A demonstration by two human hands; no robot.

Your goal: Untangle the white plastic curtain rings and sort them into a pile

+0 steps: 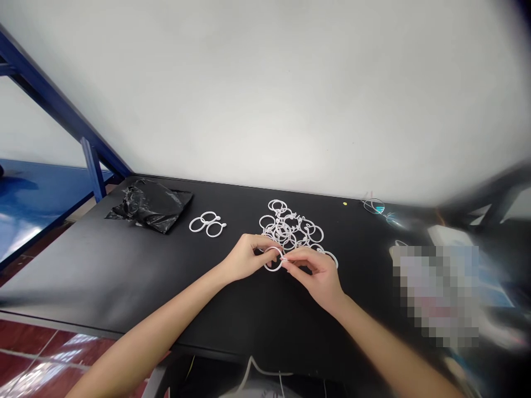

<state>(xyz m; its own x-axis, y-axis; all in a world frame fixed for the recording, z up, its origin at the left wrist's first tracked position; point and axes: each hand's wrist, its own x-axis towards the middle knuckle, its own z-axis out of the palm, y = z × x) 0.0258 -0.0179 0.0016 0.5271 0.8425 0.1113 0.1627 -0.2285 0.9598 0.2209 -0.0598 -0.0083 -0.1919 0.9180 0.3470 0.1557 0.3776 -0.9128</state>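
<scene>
Between my two hands is a white plastic curtain ring (274,270), held above the black table near its middle. My left hand (249,256) pinches the ring's left side between thumb and fingers. At its right side, my right hand (314,271) pinches the small eyelet end with thumb and forefinger. Just beyond my hands lies a loose pile of white curtain rings (286,229), partly hidden by my fingers. Three more white rings (213,228) lie together farther left, overlapping each other.
A crumpled black plastic bag (151,204) lies at the back left of the black table (124,276). Eyeglasses (374,206) rest at the back right, near a small yellow bit (345,203). Blurred, pixelated items lie far right. A white wall (265,99) rises behind; a blue frame (62,105) stands left.
</scene>
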